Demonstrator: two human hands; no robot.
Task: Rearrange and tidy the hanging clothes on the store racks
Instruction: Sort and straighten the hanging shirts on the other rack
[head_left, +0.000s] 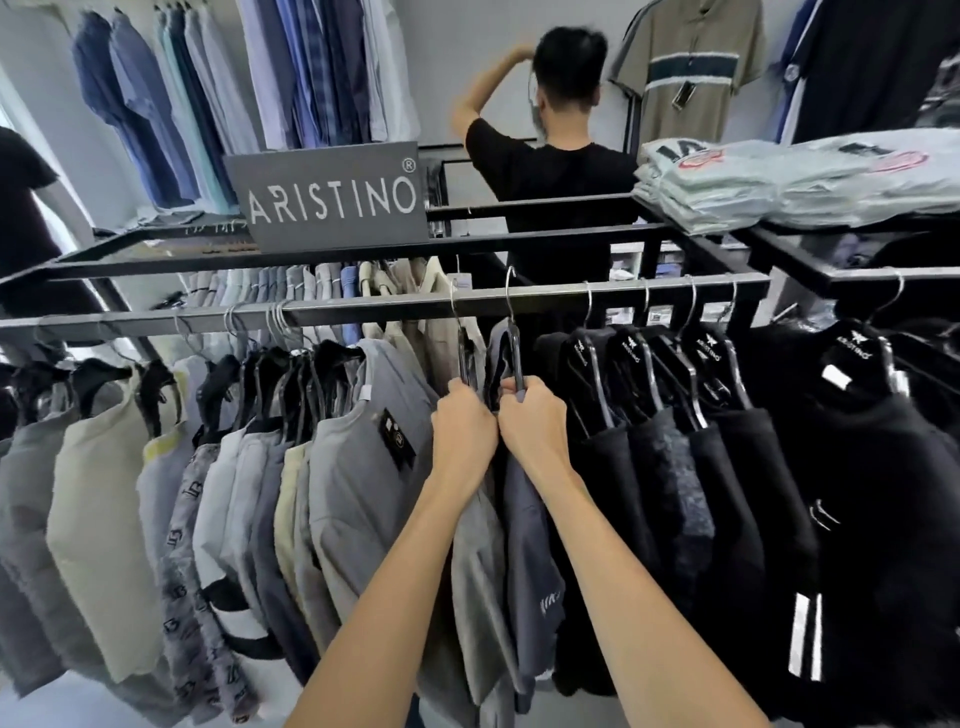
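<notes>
While both arms reach forward, the left hand (464, 426) curls round the lower end of one black hanger (464, 358) and the right hand (535, 422) grips a second hanger (515, 353) just beside it; the knuckles of the two hands touch. Both hangers hook over the grey rail (374, 304) near its middle. From them hang a grey shirt (480, 582) and a darker slate shirt (530, 551), side by side. Left of the hands: a packed run of grey, cream and patterned tops (208, 499), hooks bunched close. Right of the hands: black shirts (717, 467), hangers spaced more evenly. Above the rail a grey sign (330, 197) reads ARISTINO. Folded pale shirts (779, 182) lie stacked on the upper right shelf. Beyond the rack a person in a black tee (561, 171) stands back to camera, one arm raised to the head. Blue shirts (249, 78) hang along the far wall.
</notes>
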